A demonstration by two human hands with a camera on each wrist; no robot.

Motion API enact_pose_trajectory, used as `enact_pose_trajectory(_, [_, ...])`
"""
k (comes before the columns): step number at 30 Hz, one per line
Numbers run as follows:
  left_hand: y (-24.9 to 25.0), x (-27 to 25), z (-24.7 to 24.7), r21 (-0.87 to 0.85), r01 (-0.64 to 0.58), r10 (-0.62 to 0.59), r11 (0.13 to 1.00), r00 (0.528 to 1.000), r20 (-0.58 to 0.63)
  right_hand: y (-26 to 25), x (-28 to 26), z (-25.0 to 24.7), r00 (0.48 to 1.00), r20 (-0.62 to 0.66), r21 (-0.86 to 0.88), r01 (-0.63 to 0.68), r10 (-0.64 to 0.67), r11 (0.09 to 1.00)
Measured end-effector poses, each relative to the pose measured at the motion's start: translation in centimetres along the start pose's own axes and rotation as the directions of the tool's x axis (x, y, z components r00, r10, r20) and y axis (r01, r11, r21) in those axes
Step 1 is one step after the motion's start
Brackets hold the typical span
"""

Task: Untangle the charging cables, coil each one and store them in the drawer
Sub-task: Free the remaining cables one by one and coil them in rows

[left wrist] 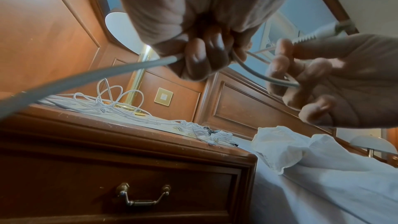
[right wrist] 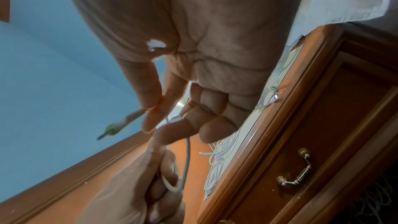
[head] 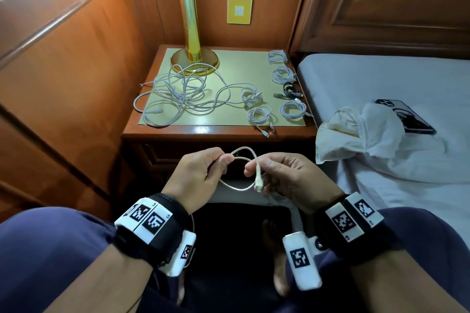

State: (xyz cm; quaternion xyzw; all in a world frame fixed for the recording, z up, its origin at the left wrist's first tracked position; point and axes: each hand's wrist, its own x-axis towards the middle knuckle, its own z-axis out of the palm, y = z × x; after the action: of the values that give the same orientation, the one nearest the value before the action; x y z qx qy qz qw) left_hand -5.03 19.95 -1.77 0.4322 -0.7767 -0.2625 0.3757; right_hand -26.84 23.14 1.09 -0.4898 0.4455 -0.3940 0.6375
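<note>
The white charging cable (head: 239, 157) hangs in the air between the two hands, in front of the nightstand's closed drawer (left wrist: 137, 192). The left hand (head: 201, 173) has thumb and curled fingers closed on it, one run leaving the fist toward the wrist and another arching over to the other hand. The right hand (head: 287, 175) pinches the strand just behind the plug (head: 258, 180) between thumb and forefinger, so the plug points down below the fingertips; its other fingers are loosely bent, with a lower loop sagging beneath them.

This looks like the start of a coil. To do it well, the person would likely keep the plug end fixed at the right fingertips, let the left hand feed even slack, and lay each turn the same size beside the last, rolling the strand slightly between thumb and finger so that it does not twist into a figure of eight. The loose tail toward the left wrist should run free and not snag on the wrist bands.

Beyond the fingertips, on the nightstand top (head: 203, 132), a tangled heap of white cables (head: 183, 94) lies to the left, and coiled bundles (head: 284, 84), one of them black, lie to the right.

No brand or readable wording shows. The wrist bands carry black-and-white square code markers with tiny characters beside them, too small to read.
</note>
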Motion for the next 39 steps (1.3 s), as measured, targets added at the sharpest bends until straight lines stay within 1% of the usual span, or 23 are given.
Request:
enact_pose_trajectory(3, [0.1,0.0,0.0,0.004,-0.020,0.020,1.000,1.000,-0.015,0.1,0.0,0.1,0.999,-0.019,-0.063,0.035,-0.036,0.997])
enact_pose_trajectory(6, [0.3,0.0,0.0,-0.002,-0.014,0.014,1.000,1.000,-0.021,0.0,-0.2,0.3,0.989,-0.066,-0.166,0.122,-0.134,0.979])
enact_pose_trajectory(10, [0.6,0.0,0.0,-0.034,0.007,-0.007,0.999,1.000,-0.005,0.5,0.0,0.8,0.959,-0.141,-0.235,0.210,-0.247,0.949])
enact_pose_trajectory(13, [0.9,-0.2,0.2,-0.064,0.009,-0.008,0.998,1.000,0.008,0.8,0.1,1.0,0.938,-0.199,-0.359,0.200,-0.284,0.912])
enact_pose_trajectory(16, [1.0,-0.3,0.4,-0.078,0.006,-0.004,0.997,1.000,0.027,1.1,0.0,1.4,0.903,-0.247,-0.542,0.173,-0.352,0.822])
enact_pose_trajectory(18, [1.1,-0.2,0.5,-0.086,0.015,-0.012,0.996,0.999,0.036,1.3,0.0,1.7,0.872,-0.293,-0.560,0.177,-0.393,0.809])
enact_pose_trajectory(21, [1.0,-0.1,0.4,-0.070,0.023,-0.018,0.997,0.998,0.063,1.5,0.3,1.8,0.867,-0.321,-0.523,0.173,-0.381,0.835])
enact_pose_trajectory(23, [0.9,-0.2,0.5,-0.055,0.034,-0.028,0.998,0.994,0.104,1.7,0.4,1.6,0.862,-0.332,-0.532,0.162,-0.382,0.831])
enact_pose_trajectory(28, [0.9,-0.2,0.7,-0.070,0.082,-0.068,0.994,0.981,0.184,1.6,0.6,1.7,0.831,-0.325,-0.638,0.161,-0.452,0.753])
enact_pose_trajectory(31, [1.4,-0.2,0.7,-0.166,0.118,-0.081,0.979,0.973,0.215,1.8,0.9,1.5,0.815,-0.335,-0.687,0.131,-0.472,0.714])
enact_pose_trajectory(33, [2.1,-0.4,1.0,-0.207,0.123,-0.069,0.971,0.966,0.250,1.9,1.1,1.2,0.802,-0.349,-0.714,0.107,-0.485,0.692])
enact_pose_trajectory(35, [2.6,-0.5,1.0,-0.192,0.102,-0.053,0.976,0.969,0.242,1.9,1.3,0.9,0.805,-0.346,-0.713,0.109,-0.483,0.692])
enact_pose_trajectory(36, [2.5,-0.4,0.9,-0.177,0.088,-0.049,0.980,0.976,0.212,1.8,1.3,0.8,0.813,-0.332,-0.712,0.117,-0.479,0.692])
enact_pose_trajectory(37, [2.1,-0.3,0.8,-0.154,0.077,-0.050,0.985,0.983,0.175,1.7,1.3,0.7,0.830,-0.309,-0.707,0.126,-0.464,0.696])
enact_pose_trajectory(39, [1.0,-0.1,0.4,-0.085,0.052,-0.042,0.995,0.993,0.110,1.7,1.1,0.7,0.881,-0.253,-0.678,0.134,-0.400,0.723])
